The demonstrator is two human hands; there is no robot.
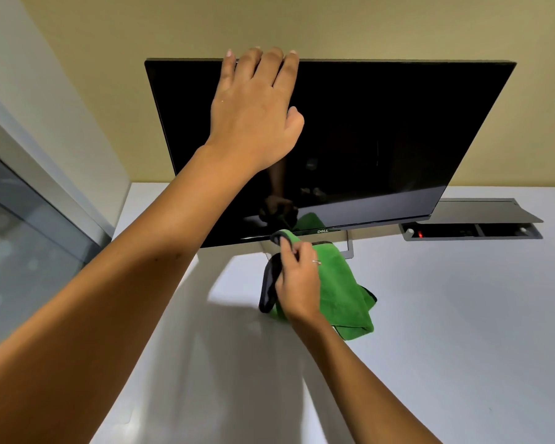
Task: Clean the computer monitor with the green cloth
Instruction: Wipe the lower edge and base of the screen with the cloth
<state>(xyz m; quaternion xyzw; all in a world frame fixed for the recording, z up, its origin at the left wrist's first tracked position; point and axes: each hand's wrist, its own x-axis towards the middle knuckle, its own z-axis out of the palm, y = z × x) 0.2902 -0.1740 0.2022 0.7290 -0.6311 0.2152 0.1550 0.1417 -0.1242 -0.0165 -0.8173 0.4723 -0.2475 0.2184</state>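
White tabletop (430, 315) against a beige wall: wiping looks about to begin.

Left hand (253, 113) steadies the Dell monitor (382, 139) at the far edge, fingers hooked over its top; right hand (297, 283) pinches the crumpled, dark-trimmed green cloth (343, 299) below the dark, glossy screen. Next, lift it.

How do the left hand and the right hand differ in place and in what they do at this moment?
The left hand is high, its fingers hooked over the top edge of the monitor; the right hand is low, near the monitor's bottom edge. The left hand holds only the monitor; the right hand grips the green cloth, pressing a corner to the bottom bezel. Both are bare and both work on the monitor.
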